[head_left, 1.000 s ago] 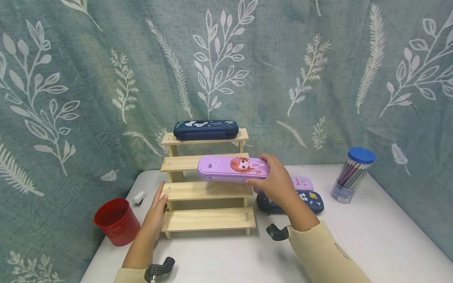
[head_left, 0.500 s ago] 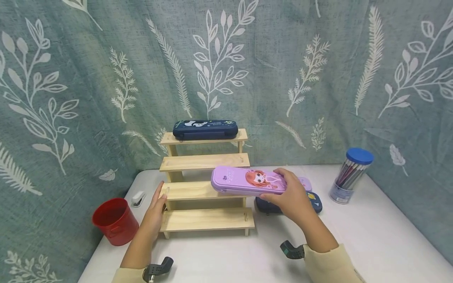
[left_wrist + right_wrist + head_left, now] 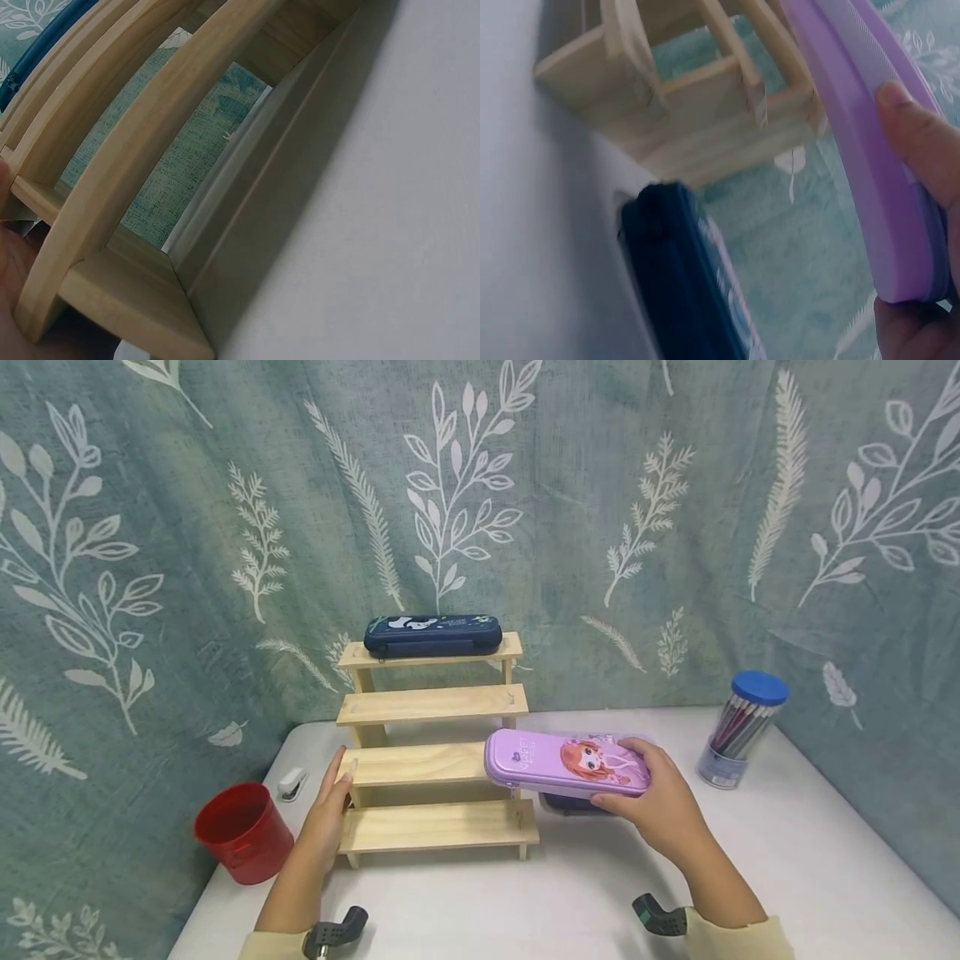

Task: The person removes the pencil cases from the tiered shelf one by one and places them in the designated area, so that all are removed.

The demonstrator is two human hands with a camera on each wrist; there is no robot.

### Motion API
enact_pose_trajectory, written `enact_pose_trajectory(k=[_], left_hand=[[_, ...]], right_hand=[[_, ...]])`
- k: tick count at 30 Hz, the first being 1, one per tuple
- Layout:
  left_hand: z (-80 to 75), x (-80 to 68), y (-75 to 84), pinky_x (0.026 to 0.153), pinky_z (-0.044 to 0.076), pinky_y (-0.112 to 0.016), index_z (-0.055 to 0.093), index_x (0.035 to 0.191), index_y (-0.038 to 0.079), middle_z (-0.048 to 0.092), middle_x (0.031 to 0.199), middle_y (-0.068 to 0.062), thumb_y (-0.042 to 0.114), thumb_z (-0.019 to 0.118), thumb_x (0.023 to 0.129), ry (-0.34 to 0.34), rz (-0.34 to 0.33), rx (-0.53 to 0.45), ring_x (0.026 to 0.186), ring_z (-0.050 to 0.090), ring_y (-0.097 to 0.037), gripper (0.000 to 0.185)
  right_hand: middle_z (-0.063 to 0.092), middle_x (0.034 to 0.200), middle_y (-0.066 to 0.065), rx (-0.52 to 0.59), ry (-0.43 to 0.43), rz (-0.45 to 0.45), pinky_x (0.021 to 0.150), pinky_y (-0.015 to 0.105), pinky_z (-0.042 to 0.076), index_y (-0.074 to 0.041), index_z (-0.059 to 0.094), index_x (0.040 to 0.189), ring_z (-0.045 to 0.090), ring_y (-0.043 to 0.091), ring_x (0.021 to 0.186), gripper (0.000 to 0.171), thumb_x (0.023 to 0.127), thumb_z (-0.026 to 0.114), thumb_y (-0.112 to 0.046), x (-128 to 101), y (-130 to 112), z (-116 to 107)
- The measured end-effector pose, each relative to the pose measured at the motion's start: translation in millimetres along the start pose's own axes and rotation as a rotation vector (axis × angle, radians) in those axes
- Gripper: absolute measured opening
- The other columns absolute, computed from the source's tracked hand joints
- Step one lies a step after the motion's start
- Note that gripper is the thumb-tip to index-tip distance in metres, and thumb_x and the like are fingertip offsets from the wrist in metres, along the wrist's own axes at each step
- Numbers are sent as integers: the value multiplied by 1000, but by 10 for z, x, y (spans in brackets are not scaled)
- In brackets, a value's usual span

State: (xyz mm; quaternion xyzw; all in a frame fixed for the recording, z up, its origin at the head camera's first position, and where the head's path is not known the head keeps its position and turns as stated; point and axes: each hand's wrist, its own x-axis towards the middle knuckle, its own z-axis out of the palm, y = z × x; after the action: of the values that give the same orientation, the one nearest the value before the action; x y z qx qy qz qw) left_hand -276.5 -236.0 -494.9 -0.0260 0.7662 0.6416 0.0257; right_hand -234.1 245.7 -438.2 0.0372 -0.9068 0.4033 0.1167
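Note:
In the head view my right hand grips one end of a lilac pencil case with a red-haired girl printed on its lid. It holds the case in the air, right of a stepped wooden shelf. The thumb presses on the case's side in the right wrist view. My left hand holds the shelf's left side, thumb at a lower step. A navy pencil case with a panda lies on the top step. Another navy pencil case lies on the table, mostly hidden in the head view.
Left of the shelf stand a red bucket and a small white stapler. At the right is a clear tub of pencils with a blue lid. A leaf-patterned curtain hangs behind the white table.
My right hand has carried the lilac pencil case rightward and down, away from the steps, so that it now covers most of the cases behind it. The left hand keeps its place on the shelf.

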Motion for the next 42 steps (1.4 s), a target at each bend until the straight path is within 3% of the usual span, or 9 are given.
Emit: enact_pose_trajectory(k=[8,21,42], left_hand=[[37,74,44,125,-3,-71,7,167,48,4,177,5,45,32,113,1,20,-13,164,-3,-26,59],[49,55,-9,124,-4,-73,6,166,50,3,177,9,45,30,113,3,-13,-23,164,-5,-25,58],[18,26,-5,125,-3,-71,7,167,49,4,177,6,44,32,113,2,-5,-24,164,-4,-26,59]], right_hand=[[41,155,32,-36,9,50,112,71,34,-2,36,158,42,52,141,109,77,91,-51,-111,227,-201],[48,147,31,-68,-24,59,107,70,38,1,41,151,48,52,133,104,77,91,-50,-265,666,-337],[41,154,36,-111,-169,134,110,79,29,-1,40,152,35,61,142,108,74,91,-56,-446,1086,-238]])
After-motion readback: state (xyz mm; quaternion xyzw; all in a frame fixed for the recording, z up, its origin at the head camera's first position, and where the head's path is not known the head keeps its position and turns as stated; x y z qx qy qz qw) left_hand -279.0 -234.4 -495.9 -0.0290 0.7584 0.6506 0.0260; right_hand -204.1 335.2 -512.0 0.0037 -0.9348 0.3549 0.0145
